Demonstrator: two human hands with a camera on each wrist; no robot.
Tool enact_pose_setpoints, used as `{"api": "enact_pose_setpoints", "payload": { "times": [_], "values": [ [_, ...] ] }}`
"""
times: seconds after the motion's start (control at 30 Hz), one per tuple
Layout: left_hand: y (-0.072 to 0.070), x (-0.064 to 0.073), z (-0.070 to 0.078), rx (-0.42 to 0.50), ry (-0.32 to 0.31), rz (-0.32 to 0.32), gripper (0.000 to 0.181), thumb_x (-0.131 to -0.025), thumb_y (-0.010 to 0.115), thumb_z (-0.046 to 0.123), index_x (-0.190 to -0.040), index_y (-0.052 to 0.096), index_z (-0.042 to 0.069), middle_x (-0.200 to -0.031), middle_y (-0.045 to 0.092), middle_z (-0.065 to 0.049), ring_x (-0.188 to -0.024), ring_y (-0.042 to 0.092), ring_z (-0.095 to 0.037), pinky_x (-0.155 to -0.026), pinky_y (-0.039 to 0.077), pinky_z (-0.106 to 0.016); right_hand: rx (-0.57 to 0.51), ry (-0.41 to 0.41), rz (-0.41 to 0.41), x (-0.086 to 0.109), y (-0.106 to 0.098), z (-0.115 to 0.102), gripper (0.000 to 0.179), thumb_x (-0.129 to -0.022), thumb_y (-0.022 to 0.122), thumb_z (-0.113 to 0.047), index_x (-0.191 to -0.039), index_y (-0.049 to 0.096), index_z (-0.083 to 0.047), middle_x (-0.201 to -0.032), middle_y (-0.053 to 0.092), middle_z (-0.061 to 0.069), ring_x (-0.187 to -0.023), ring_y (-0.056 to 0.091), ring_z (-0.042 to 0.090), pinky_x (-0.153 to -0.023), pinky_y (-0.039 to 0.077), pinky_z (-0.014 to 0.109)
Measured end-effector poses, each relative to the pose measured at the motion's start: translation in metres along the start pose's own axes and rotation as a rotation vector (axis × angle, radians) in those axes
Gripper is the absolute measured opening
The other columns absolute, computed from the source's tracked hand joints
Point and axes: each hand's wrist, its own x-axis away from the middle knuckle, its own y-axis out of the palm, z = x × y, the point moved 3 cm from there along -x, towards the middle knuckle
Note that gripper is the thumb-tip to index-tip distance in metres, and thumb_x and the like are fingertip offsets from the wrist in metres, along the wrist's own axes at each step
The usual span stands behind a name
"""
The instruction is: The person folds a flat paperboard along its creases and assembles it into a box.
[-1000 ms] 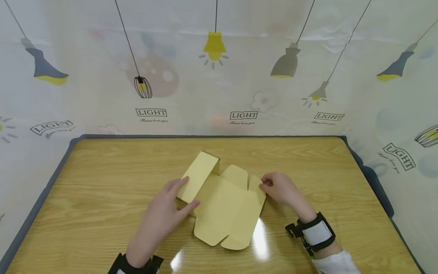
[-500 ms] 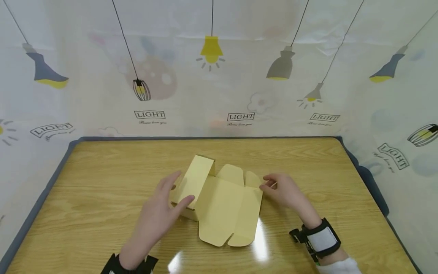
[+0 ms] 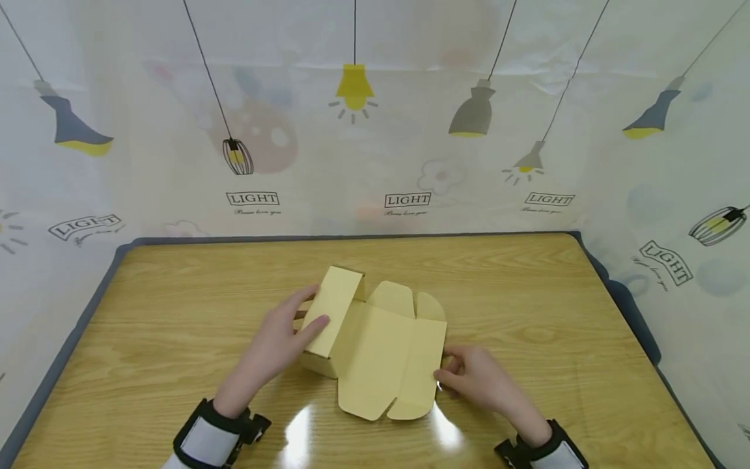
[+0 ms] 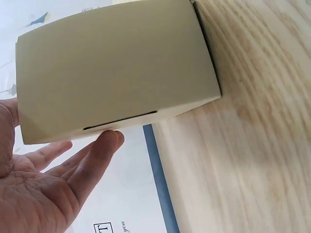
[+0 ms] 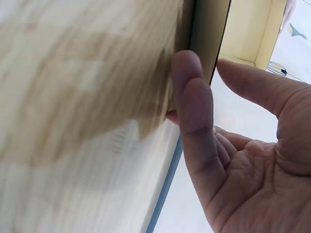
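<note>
A pale yellow cardboard box (image 3: 375, 348), partly folded, lies in the middle of the table in the head view. Its left side stands up as a raised, folded section (image 3: 336, 296); flaps with rounded corners spread flat to the right. My left hand (image 3: 272, 342) holds the raised section, thumb on its top and fingers along its far left side. A narrow dark slit shows near an edge of the box wall (image 4: 116, 68) in the left wrist view. My right hand (image 3: 477, 378) pinches the right edge of the flat panel (image 5: 206, 36), thumb above and fingertips below.
The wooden table (image 3: 193, 299) has a dark grey border (image 3: 258, 240) along its back. A pale curtain (image 3: 328, 150) printed with hanging lamps surrounds it. Each wrist wears a black strap (image 3: 213, 433) with a white patch.
My right hand has slid from the panel's upper right corner down its right edge. My left hand let go of the raised section, drew back, then took hold again as that section turned slightly.
</note>
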Motion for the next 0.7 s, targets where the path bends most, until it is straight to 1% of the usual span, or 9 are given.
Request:
{"api": "enact_pose_setpoints", "payload": {
  "times": [0.03, 0.13, 0.2, 0.3, 0.37, 0.47, 0.57, 0.63, 0.7],
  "values": [
    [0.001, 0.000, 0.000, 0.001, 0.000, 0.002, 0.062, -0.104, 0.064, 0.031, -0.156, 0.042, 0.005, -0.156, 0.045, -0.021, -0.125, 0.058, -0.046, -0.097, 0.055, -0.056, -0.019, -0.005, -0.011, -0.001, 0.001, -0.001, 0.030, -0.094, 0.073, -0.011, -0.116, 0.066, 0.008, -0.071, 0.068, 0.000, -0.058, 0.063, 0.013, -0.050, 0.048, 0.023],
    [0.003, 0.002, 0.002, -0.002, 0.005, 0.014, 0.061, -0.105, 0.063, 0.032, -0.156, 0.042, 0.004, -0.156, 0.045, -0.021, -0.125, 0.058, -0.046, -0.099, 0.053, -0.057, -0.073, 0.013, -0.039, -0.003, 0.003, 0.000, 0.021, -0.095, 0.072, -0.007, -0.109, 0.065, 0.007, -0.067, 0.067, 0.002, -0.055, 0.064, 0.018, -0.048, 0.048, 0.023],
    [0.006, 0.006, 0.004, -0.008, 0.010, 0.029, 0.061, -0.105, 0.063, 0.030, -0.155, 0.042, 0.001, -0.155, 0.045, -0.023, -0.124, 0.059, -0.045, -0.099, 0.054, -0.056, -0.078, 0.030, -0.042, -0.006, 0.001, 0.001, 0.026, -0.095, 0.071, -0.007, -0.114, 0.064, 0.010, -0.069, 0.066, 0.002, -0.057, 0.065, 0.019, -0.049, 0.049, 0.024],
    [0.012, 0.015, 0.010, -0.002, -0.010, 0.041, 0.063, -0.104, 0.065, 0.027, -0.155, 0.041, -0.001, -0.154, 0.045, -0.025, -0.123, 0.060, -0.044, -0.095, 0.057, -0.051, -0.048, 0.048, -0.039, -0.014, -0.005, 0.004, 0.029, -0.096, 0.069, -0.005, -0.118, 0.063, 0.012, -0.070, 0.066, 0.002, -0.057, 0.065, 0.020, -0.050, 0.050, 0.025],
    [0.017, 0.022, 0.014, 0.000, -0.023, 0.053, 0.064, -0.103, 0.067, 0.026, -0.155, 0.041, -0.002, -0.153, 0.045, -0.026, -0.122, 0.060, -0.043, -0.091, 0.059, -0.048, -0.009, 0.045, -0.028, -0.020, -0.011, 0.004, 0.034, -0.096, 0.068, -0.003, -0.124, 0.061, 0.014, -0.071, 0.065, 0.001, -0.058, 0.065, 0.020, -0.050, 0.050, 0.026],
    [0.023, 0.030, 0.018, 0.014, -0.058, 0.076, 0.067, -0.102, 0.069, 0.026, -0.155, 0.040, -0.002, -0.153, 0.044, -0.025, -0.122, 0.059, -0.040, -0.087, 0.061, -0.041, 0.065, 0.047, -0.008, -0.031, -0.021, 0.002, 0.034, -0.096, 0.068, -0.001, -0.125, 0.061, 0.015, -0.072, 0.063, 0.002, -0.058, 0.065, 0.020, -0.051, 0.051, 0.029],
    [0.029, 0.038, 0.021, 0.006, -0.068, 0.095, 0.070, -0.101, 0.070, 0.028, -0.156, 0.038, -0.002, -0.153, 0.043, -0.025, -0.121, 0.059, -0.039, -0.086, 0.061, -0.038, 0.172, 0.028, 0.016, -0.047, -0.031, -0.001, 0.029, -0.094, 0.069, -0.001, -0.119, 0.065, 0.013, -0.076, 0.063, 0.002, -0.061, 0.061, 0.016, -0.055, 0.051, 0.030],
    [0.032, 0.043, 0.024, -0.015, -0.065, 0.100, 0.071, -0.101, 0.070, 0.029, -0.156, 0.037, -0.002, -0.151, 0.044, -0.025, -0.120, 0.060, -0.038, -0.086, 0.062, -0.039, 0.225, 0.015, 0.027, -0.058, -0.037, -0.001, 0.027, -0.094, 0.069, -0.002, -0.117, 0.067, 0.012, -0.080, 0.063, 0.003, -0.064, 0.059, 0.015, -0.058, 0.050, 0.030],
    [0.035, 0.049, 0.027, -0.056, -0.072, 0.099, 0.074, -0.100, 0.070, 0.034, -0.157, 0.037, -0.001, -0.151, 0.045, -0.023, -0.118, 0.062, -0.036, -0.088, 0.061, -0.043, 0.266, -0.003, 0.036, -0.070, -0.042, -0.001, 0.026, -0.093, 0.069, -0.002, -0.115, 0.067, 0.011, -0.083, 0.063, 0.004, -0.069, 0.057, 0.015, -0.061, 0.050, 0.031]
  ]
}}
